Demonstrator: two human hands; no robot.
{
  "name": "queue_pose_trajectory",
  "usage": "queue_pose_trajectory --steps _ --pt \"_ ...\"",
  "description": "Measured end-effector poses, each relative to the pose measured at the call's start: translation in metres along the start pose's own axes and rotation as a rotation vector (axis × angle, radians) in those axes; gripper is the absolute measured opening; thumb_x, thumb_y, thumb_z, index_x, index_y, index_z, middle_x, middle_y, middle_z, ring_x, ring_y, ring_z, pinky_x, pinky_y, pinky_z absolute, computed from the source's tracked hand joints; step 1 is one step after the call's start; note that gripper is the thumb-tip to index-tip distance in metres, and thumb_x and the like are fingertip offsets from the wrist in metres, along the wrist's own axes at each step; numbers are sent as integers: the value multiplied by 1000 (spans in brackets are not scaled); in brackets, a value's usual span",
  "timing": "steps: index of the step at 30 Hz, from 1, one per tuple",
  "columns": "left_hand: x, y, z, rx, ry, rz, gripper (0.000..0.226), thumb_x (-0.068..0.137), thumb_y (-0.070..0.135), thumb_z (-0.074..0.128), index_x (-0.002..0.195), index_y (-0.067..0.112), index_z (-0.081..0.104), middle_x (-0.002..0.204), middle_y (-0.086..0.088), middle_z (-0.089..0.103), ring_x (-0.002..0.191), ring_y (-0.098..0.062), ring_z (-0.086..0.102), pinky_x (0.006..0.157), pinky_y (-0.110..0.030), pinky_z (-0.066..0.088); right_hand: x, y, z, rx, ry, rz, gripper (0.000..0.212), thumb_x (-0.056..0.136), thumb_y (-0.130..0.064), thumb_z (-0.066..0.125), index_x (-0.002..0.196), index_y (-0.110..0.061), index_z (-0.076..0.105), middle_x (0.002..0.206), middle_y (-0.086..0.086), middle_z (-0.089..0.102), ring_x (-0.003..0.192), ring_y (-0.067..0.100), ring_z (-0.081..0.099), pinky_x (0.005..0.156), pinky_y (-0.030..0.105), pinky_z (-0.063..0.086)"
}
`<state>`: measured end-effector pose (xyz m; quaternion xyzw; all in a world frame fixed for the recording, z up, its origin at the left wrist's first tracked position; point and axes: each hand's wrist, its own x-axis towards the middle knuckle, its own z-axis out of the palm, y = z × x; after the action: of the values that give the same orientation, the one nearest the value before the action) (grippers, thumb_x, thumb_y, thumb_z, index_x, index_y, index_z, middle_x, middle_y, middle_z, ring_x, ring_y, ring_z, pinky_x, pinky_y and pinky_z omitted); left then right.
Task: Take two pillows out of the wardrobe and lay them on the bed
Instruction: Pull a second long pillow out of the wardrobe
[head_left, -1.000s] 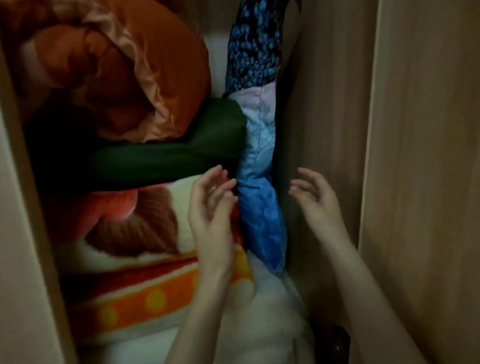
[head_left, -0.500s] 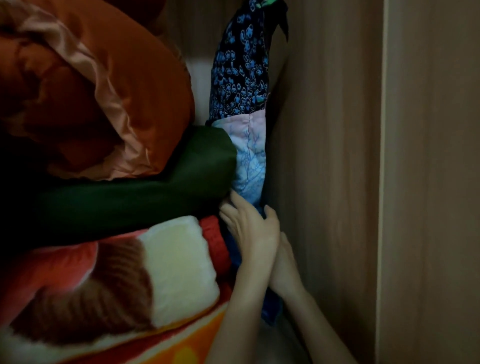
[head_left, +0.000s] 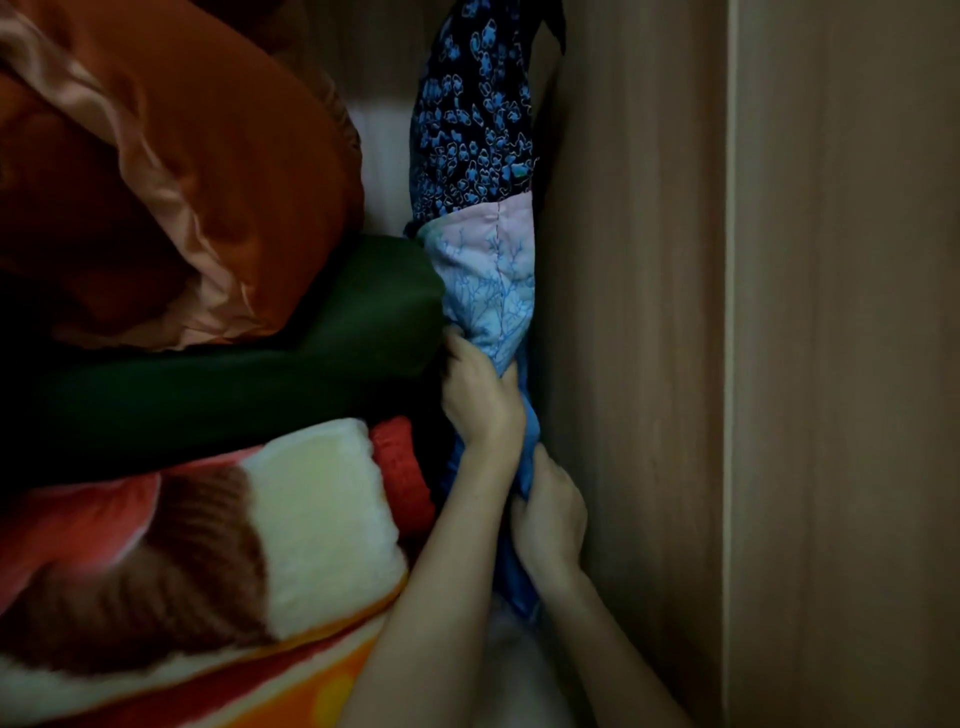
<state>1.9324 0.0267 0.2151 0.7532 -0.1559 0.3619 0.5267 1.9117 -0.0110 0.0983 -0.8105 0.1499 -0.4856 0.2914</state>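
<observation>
A blue patchwork pillow (head_left: 485, 280) stands upright in the wardrobe, wedged between the stacked bedding and the wooden side wall (head_left: 628, 338). Its top part is dark with blue flowers, its middle pale blue, its bottom plain blue. My left hand (head_left: 480, 400) grips the pillow at its middle, fingers closed into the cloth. Lower down, my right hand (head_left: 548, 519) grips the plain blue part, next to the wall. The pillow's lower end is hidden behind my arms.
Stacked to the left are an orange satin quilt (head_left: 182, 171), a dark green pillow or blanket (head_left: 249, 374) and a fluffy red, brown and white blanket (head_left: 208, 540). The wardrobe's outer panel (head_left: 841, 364) fills the right.
Both hands were open in front of the pillow a second ago. They have reached in and closed on it, and the view has moved closer to the wardrobe.
</observation>
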Motion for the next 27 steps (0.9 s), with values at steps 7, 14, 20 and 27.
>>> queue_pose_trajectory --steps 7,14,20,27 --pt "-9 15 -14 -35 -10 229 26 84 5 55 110 2 51 112 -18 58 103 -36 56 82 -46 46 -17 -8 -15 122 96 -56 26 80 4 52 102 -8 60 89 8 66 85 23 60 74 42 49" --pt "-18 32 -43 -64 137 281 33 76 1 61 108 4 56 108 -15 53 99 -32 53 80 -44 45 -27 -23 -48 141 215 -168 31 75 6 58 98 -13 64 79 0 66 75 19 60 66 34 49" --pt "-41 38 -66 -133 144 284 34 77 -6 52 110 -1 55 112 -19 56 105 -35 53 88 -41 40 -52 -30 -65 125 199 -162 27 80 -2 59 103 -16 64 83 -1 67 79 18 60 70 31 47" --pt "-64 53 -110 -186 183 365 32 76 -5 53 108 -3 55 102 -21 58 97 -35 53 83 -39 40 -85 -54 -98 133 231 -219 28 80 -3 59 105 -15 64 81 -1 67 78 17 59 68 27 43"
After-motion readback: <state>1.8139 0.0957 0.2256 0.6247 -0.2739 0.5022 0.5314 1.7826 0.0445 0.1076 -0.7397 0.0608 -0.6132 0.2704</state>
